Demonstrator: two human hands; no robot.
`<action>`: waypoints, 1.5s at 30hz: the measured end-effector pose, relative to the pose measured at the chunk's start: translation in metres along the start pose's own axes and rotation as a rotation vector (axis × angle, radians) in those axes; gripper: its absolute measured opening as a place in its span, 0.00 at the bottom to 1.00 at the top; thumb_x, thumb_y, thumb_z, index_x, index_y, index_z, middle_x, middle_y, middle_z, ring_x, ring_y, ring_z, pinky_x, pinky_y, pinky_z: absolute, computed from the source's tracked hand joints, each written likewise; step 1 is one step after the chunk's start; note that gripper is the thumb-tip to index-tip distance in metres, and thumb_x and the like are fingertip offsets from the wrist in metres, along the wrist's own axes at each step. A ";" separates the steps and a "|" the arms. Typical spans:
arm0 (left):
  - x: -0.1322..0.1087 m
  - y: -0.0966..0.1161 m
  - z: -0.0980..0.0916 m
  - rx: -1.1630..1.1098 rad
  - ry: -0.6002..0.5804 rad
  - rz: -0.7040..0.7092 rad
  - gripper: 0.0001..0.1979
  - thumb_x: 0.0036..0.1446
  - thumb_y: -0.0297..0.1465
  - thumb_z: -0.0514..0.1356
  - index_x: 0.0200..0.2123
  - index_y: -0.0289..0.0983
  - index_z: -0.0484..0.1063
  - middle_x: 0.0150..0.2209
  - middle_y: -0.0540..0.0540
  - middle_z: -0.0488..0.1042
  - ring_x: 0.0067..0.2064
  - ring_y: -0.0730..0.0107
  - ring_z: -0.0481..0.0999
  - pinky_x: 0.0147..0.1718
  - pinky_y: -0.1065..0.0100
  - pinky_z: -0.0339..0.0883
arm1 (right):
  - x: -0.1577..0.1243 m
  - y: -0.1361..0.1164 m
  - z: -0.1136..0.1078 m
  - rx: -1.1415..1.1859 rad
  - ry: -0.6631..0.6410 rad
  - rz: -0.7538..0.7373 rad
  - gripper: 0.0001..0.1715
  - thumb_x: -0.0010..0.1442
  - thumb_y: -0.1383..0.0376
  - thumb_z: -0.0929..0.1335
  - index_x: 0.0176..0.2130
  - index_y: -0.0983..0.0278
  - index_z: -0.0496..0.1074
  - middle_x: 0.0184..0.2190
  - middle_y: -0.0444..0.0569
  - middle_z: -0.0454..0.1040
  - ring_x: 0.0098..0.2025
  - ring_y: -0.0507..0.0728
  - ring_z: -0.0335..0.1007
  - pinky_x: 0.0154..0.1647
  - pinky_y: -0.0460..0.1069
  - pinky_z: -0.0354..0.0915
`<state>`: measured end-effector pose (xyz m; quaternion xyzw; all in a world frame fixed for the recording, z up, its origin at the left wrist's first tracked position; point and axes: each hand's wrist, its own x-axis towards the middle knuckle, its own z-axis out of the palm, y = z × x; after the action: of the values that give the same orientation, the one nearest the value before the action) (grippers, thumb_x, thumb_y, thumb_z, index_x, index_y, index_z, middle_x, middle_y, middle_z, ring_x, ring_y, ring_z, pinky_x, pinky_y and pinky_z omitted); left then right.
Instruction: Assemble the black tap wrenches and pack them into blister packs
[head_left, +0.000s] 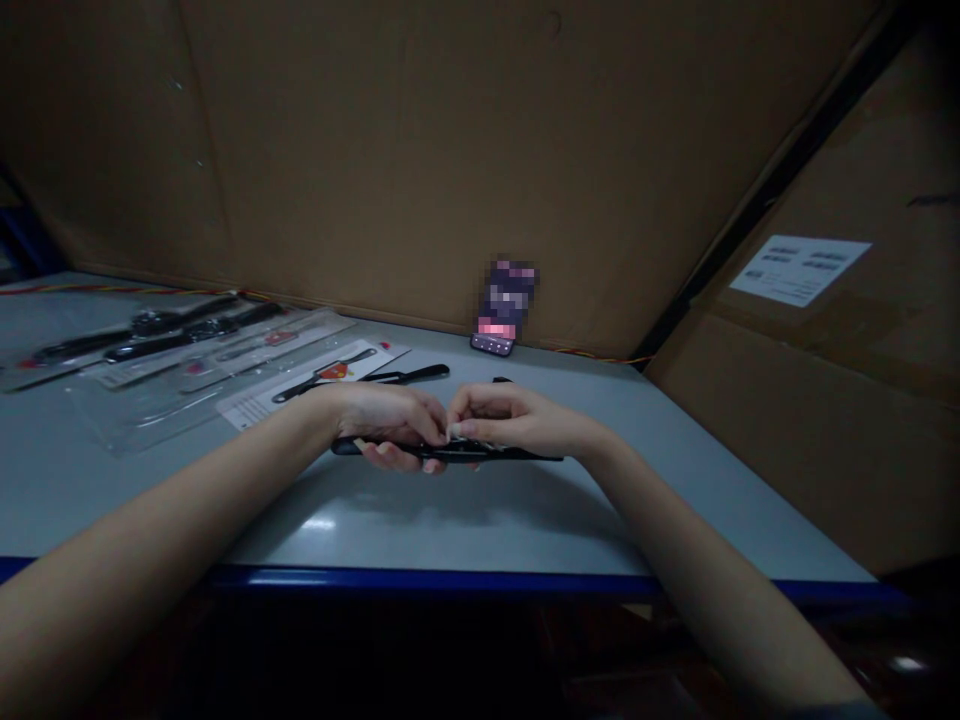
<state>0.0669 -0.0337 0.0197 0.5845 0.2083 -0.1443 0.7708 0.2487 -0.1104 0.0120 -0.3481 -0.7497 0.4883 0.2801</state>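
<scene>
A long, slim black tool with a handle-like end (346, 447) lies level across my left hand (397, 418), just above the table. The left fingers curl around it from below, and the thumb presses near its middle. My right hand (499, 412) meets the left one there, thumb and fingertips pinched together at the tool's upper side. What sits between those right fingertips is too small to make out. Behind the hands, a similar black tool (427, 372) rests on the table, partly hidden by the left hand.
A printed card (255, 402) picturing a black tool, a clear plastic blister (120, 415) and several packed black tools (172, 335) lie at the left. A phone (504, 310) leans against the cardboard wall (375, 150). A labelled carton (832, 400) stands right. The table's blue edge (450, 577) is in front.
</scene>
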 end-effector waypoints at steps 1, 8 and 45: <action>0.001 -0.001 0.000 0.008 0.005 0.005 0.07 0.50 0.23 0.55 0.29 0.34 0.73 0.21 0.46 0.70 0.10 0.81 0.56 0.04 0.81 0.48 | 0.000 0.000 -0.002 -0.002 -0.008 -0.012 0.09 0.59 0.64 0.65 0.39 0.66 0.67 0.32 0.44 0.69 0.32 0.47 0.66 0.33 0.44 0.63; -0.001 0.000 0.005 0.048 0.036 -0.008 0.07 0.49 0.23 0.56 0.23 0.33 0.72 0.18 0.44 0.71 0.09 0.80 0.56 0.03 0.80 0.48 | -0.004 -0.002 -0.010 -0.009 -0.101 -0.012 0.10 0.57 0.66 0.67 0.41 0.67 0.70 0.38 0.48 0.71 0.40 0.49 0.67 0.42 0.46 0.64; 0.013 -0.001 -0.009 0.260 0.418 0.054 0.10 0.54 0.26 0.51 0.41 0.35 0.64 0.28 0.49 0.72 0.16 0.80 0.63 0.13 0.76 0.56 | 0.004 0.006 -0.007 -0.729 0.330 -0.176 0.06 0.58 0.65 0.66 0.32 0.64 0.72 0.32 0.47 0.69 0.36 0.51 0.65 0.38 0.48 0.61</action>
<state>0.0760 -0.0246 0.0103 0.7012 0.3275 -0.0252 0.6328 0.2533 -0.1019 0.0095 -0.4328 -0.8454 0.1027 0.2956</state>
